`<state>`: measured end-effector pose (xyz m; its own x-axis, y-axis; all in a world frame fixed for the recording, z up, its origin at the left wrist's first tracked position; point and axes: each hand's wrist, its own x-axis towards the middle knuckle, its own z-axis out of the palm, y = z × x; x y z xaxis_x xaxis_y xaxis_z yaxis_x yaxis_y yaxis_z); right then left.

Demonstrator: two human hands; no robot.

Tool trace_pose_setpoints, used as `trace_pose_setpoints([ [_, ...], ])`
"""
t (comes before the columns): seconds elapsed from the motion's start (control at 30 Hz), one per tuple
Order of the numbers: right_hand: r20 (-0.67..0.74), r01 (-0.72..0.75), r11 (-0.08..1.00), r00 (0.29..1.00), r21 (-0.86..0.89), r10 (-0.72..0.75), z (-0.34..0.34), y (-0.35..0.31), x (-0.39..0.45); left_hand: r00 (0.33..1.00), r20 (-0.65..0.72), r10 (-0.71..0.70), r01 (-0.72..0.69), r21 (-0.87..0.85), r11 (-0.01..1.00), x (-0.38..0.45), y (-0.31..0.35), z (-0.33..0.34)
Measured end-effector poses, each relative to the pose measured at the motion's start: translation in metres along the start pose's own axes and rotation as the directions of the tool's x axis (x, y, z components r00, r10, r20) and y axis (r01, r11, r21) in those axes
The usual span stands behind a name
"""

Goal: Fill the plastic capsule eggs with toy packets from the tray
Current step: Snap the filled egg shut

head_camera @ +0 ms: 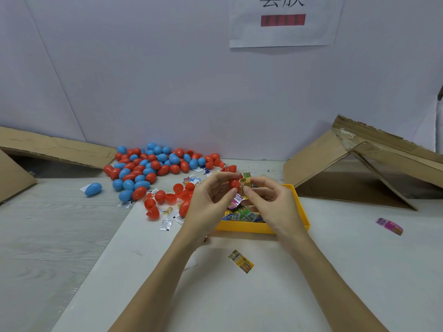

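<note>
- A red plastic capsule egg half [234,184] is gripped by the curled fingers of the left hand [208,204], just above the far end of the yellow plastic tray [300,207].
- A green-and-yellow printed toy packet [245,183] is pinched by the right hand [273,204] and is pressed against the red egg half.
- More coloured toy packets [242,214] are seen in the tray, partly hidden behind both hands.
- A pile of closed red and blue plastic eggs [153,165] is heaped on the counter [335,271] to the far left, by the wall.
- Open red egg halves [165,197] and small white sachets [166,224] are scattered between the pile and the tray, close to the left hand.
- A single blue egg [93,189] lies apart, left of the pile.
- A yellow packet [241,261] lies on the counter between the forearms, near the tray.
- A pink packet [389,225] lies well apart to the right.
- Flattened brown cardboard [359,168] is propped behind the tray on the right, and another cardboard sheet [52,149] on the left.
- A white paper sign [282,20] is fixed to the wall.
</note>
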<state>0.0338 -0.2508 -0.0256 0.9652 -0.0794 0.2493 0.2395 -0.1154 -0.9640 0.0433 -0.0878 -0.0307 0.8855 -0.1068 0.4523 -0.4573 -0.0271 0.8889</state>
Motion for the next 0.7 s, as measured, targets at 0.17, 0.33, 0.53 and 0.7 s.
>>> trace_pose_setpoints([
  [0.17,0.019,-0.049,0.996,0.999,0.079,0.048,-0.0004,-0.0013,-0.0009,0.999,-0.020,0.035,-0.035,0.023,0.999,-0.0006,0.0000,0.0021],
  [0.33,0.121,-0.240,0.897,0.970,0.372,0.210,0.0001,-0.0046,-0.0013,0.989,-0.038,0.143,-0.135,0.157,0.978,-0.0008,-0.0014,0.0044],
  [0.53,0.091,-0.315,0.769,0.943,0.556,0.320,0.0065,-0.0068,-0.0029,0.979,-0.083,0.189,-0.165,0.230,0.959,-0.0027,-0.0036,0.0074],
  [0.7,0.094,-0.302,0.790,0.950,0.534,0.299,0.0080,-0.0092,-0.0046,0.960,-0.057,0.276,-0.245,0.315,0.917,-0.0020,-0.0032,0.0061],
])
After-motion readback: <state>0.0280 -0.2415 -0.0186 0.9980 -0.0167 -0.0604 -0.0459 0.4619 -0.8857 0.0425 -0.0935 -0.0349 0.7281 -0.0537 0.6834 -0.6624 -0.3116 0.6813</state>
